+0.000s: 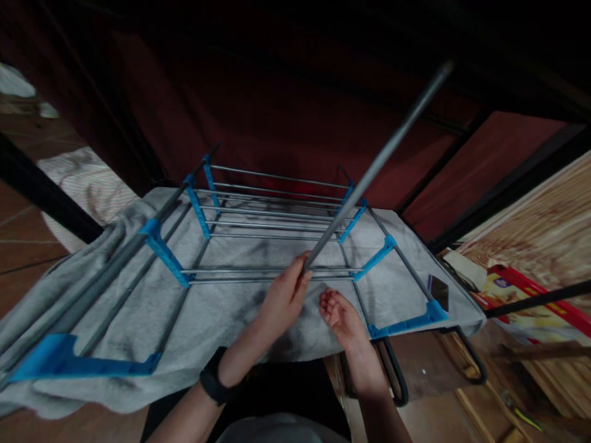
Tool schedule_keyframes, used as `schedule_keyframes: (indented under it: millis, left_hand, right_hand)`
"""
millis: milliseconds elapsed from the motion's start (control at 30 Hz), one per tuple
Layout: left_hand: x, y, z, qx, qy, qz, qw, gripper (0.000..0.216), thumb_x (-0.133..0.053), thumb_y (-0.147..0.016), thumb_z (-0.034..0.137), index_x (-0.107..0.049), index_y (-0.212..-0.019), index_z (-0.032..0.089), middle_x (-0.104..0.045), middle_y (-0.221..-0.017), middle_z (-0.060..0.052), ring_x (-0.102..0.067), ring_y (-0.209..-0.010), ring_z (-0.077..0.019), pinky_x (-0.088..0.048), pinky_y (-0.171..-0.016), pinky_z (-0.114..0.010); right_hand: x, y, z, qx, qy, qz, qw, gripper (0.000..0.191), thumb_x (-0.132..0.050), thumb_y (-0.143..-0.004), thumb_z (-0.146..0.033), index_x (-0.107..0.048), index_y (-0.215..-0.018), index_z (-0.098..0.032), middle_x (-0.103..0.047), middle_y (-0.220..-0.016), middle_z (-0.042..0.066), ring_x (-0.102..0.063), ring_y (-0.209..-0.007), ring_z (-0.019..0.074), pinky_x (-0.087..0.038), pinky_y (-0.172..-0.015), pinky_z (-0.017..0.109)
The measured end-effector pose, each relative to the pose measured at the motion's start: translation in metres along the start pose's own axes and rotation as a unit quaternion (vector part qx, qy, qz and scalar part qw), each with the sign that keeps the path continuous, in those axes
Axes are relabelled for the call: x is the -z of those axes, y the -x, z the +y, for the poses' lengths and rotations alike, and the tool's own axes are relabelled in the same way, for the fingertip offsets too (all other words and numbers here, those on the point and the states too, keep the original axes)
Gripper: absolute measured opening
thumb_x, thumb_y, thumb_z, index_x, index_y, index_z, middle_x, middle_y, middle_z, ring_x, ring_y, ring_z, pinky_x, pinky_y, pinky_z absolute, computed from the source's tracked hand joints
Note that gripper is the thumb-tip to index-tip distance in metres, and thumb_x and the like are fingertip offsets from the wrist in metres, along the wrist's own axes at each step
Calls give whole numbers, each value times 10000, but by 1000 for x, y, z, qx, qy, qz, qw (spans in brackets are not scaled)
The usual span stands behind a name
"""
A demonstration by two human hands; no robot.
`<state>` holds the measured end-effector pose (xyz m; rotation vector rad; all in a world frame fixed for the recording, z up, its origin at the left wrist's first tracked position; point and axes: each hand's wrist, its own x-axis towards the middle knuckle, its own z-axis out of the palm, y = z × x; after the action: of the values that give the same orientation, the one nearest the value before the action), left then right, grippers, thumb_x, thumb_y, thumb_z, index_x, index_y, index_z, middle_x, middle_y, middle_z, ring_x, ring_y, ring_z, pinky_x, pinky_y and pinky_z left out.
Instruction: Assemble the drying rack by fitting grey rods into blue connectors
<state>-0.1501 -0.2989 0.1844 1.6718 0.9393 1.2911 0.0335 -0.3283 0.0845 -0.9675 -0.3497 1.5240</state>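
A rack of grey metal rods and blue plastic brackets (272, 227) lies on a grey cloth (217, 314). My left hand (282, 298), with a black band at the wrist, grips the lower end of a loose grey rod (378, 163) that slants up and to the right over the rack. Just to its right, my right hand (340, 315) rests palm up on the cloth with its fingers curled loosely and nothing in it.
A dark phone (438, 290) lies on the cloth near the right blue corner bracket (409, 323). A black tube frame (397, 378) shows below the cloth's right edge. Wooden boards (540, 234) and a red and yellow box (521, 295) lie at right. Dark red wall behind.
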Motion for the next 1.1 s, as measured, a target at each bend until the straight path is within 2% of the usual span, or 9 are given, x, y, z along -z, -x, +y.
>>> schedule_keyframes:
  millis: [100,200,433,667,767,867,1000,1067,1100]
  left_hand:
    - [-5,-1,8,-67,-68,-41,995,407,-463,-1036,277,-572,-1421,208,-695,-1349,-111,-661,-1224,-234,-507,-1086,-371]
    - [-5,3,10,-97,-138,-68,983,426,-413,-1053,246,-531,-1461,222,-703,-1327,-107,-667,-1213,-225,-529,-1058,-377]
    - [9,20,-18,-91,-329,-88,936,484,-420,-1014,136,-517,-1479,227,-719,-1087,-95,-680,-1054,-232,-554,-968,-405]
    - [23,33,-43,-49,-432,-117,893,617,-436,-905,16,-525,-1479,226,-697,-1103,-89,-643,-1065,-246,-512,-1002,-410]
    - [29,41,-54,-31,-419,-118,900,633,-434,-887,10,-552,-1465,241,-693,-1132,-92,-634,-1093,-252,-483,-1036,-420]
    - [34,47,-69,-2,-348,-110,931,626,-441,-872,15,-624,-1411,274,-703,-1105,-93,-636,-1071,-268,-447,-1075,-440]
    - [40,50,-90,72,-179,-30,981,527,-571,-825,62,-746,-1249,321,-717,-984,-84,-643,-990,-298,-383,-1142,-450]
    - [43,49,-99,96,-119,7,988,482,-652,-778,83,-778,-1176,325,-721,-949,-83,-652,-952,-306,-391,-1138,-435]
    - [44,49,-103,89,-126,12,988,474,-661,-769,88,-783,-1162,323,-722,-935,-83,-658,-927,-303,-413,-1117,-428]
  right_hand:
    - [4,1,-16,22,4,16,1000,191,-840,-745,-286,-739,-887,-207,-766,-838,19,-711,-733,146,-580,-648,243]
    - [12,1,-27,42,24,40,998,228,-851,-736,-296,-747,-923,-216,-779,-865,28,-726,-744,151,-595,-662,255]
    - [23,-3,-38,70,62,47,994,257,-863,-722,-326,-745,-940,-260,-778,-876,26,-731,-752,160,-620,-678,283]
    - [12,-3,-36,69,63,41,995,292,-869,-691,-304,-755,-954,-247,-793,-960,34,-740,-856,157,-605,-739,267]
    - [7,-3,-35,79,48,37,995,262,-860,-687,-281,-746,-922,-256,-791,-995,14,-746,-968,170,-607,-832,292]
    - [2,-1,-34,89,35,40,995,232,-836,-718,-283,-742,-928,-255,-794,-1029,18,-743,-1012,185,-599,-909,336]
    - [-3,-4,-33,99,24,31,994,188,-805,-753,-249,-728,-925,-248,-797,-1022,24,-743,-1005,196,-589,-938,359]
    - [-3,-8,-32,112,11,28,993,168,-794,-760,-223,-717,-908,-247,-794,-1015,17,-743,-1026,203,-586,-967,376]
    - [-3,-10,-32,118,4,27,993,167,-791,-759,-213,-715,-904,-246,-792,-1013,14,-743,-1034,207,-583,-985,386]
